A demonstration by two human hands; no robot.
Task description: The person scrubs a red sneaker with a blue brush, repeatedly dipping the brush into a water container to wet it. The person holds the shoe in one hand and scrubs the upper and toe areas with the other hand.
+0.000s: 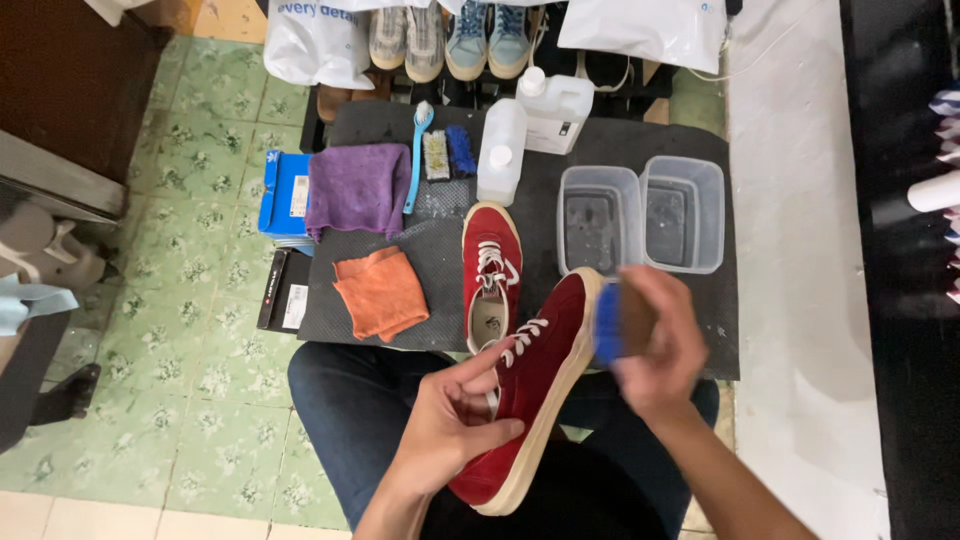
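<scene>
My left hand grips a red suede sneaker with white laces and a cream sole, held tilted over my lap. My right hand, blurred by motion, holds a blue-bristled brush against the sole edge near the shoe's toe. The matching red sneaker lies flat on the dark mat just beyond my knees.
On the mat lie an orange cloth, a purple cloth, a light-blue brush, two small brushes, two white bottles and two clear tubs of water. Shoe pairs and white bags line the far edge. Boxes sit on the tiled floor at left.
</scene>
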